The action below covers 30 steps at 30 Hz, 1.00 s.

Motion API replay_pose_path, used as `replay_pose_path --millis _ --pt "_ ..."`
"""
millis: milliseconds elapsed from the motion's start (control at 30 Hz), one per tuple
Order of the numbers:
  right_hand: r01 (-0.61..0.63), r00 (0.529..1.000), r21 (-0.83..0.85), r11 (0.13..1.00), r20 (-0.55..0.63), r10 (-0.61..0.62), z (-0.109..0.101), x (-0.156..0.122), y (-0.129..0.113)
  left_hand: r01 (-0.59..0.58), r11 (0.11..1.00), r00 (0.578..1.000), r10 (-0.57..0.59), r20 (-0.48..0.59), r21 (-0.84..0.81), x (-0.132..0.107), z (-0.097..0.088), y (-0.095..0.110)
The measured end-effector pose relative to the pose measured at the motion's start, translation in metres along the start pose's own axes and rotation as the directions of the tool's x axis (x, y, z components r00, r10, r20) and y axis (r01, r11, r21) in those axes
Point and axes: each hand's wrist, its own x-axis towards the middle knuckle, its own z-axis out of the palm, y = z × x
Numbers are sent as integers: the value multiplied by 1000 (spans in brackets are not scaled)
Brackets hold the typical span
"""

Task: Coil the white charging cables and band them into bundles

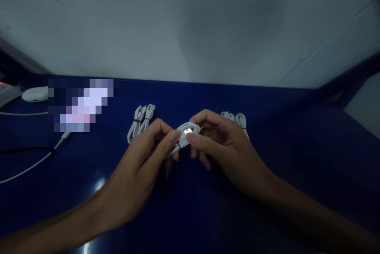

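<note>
Both my hands meet over the middle of a dark blue table. Between them is a coiled white cable with a black tie round it and a metal plug end showing at the top. My left hand pinches the coil's left side between thumb and fingers. My right hand grips its right end, thumb on top. Two tied white cable bundles lie on the table just beyond my left hand. More white cable bundles lie behind my right hand, partly hidden by it.
A white wall rises right behind the table. At the far left lie a white oval case, a grey device, a blurred patch, and a loose white lead beside a black lead.
</note>
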Motion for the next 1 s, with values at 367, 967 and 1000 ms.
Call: replay_pose_path --millis 367,967,1000 --pt "95 992 2 995 86 -95 -7 -1 2 -40 996 999 42 24 -82 3 3 8" --pt "143 987 -60 988 79 -138 -9 0 2 -83 986 992 95 82 -146 4 2 10" --pt "144 986 -73 987 92 -137 -10 1 2 -83 985 992 96 82 -148 3 1 10"
